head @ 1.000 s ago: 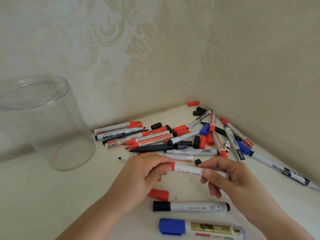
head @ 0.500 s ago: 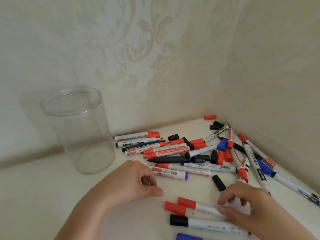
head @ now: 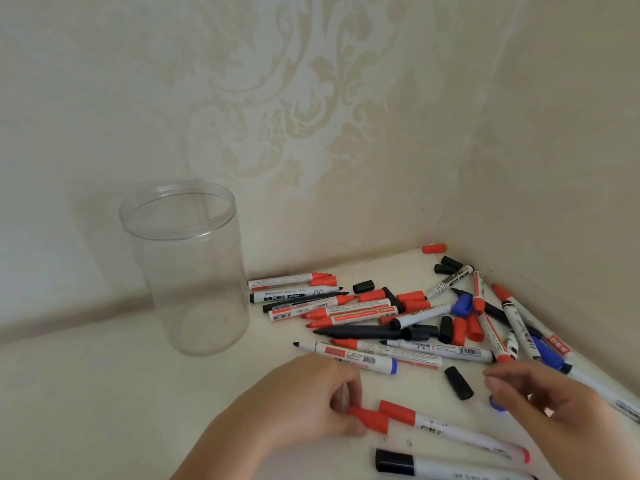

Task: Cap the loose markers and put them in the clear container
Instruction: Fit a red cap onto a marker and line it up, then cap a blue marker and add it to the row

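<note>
Moved onto the loose red cap (head: 369, 420) since half a second back — left hand (head: 304, 400), fingers curled, pinching it. Capped red marker (head: 450, 429) just beside, at three o'clock of that cap. Right hand (head: 554, 403) lifted off the marker, hovering with fingers loosely bent, holding nothing. Barely begun, by the look — clear container (head: 187, 268) at ten o'clock, nothing inside; pile of markers (head: 381, 317) at twelve, many uncapped.
</note>
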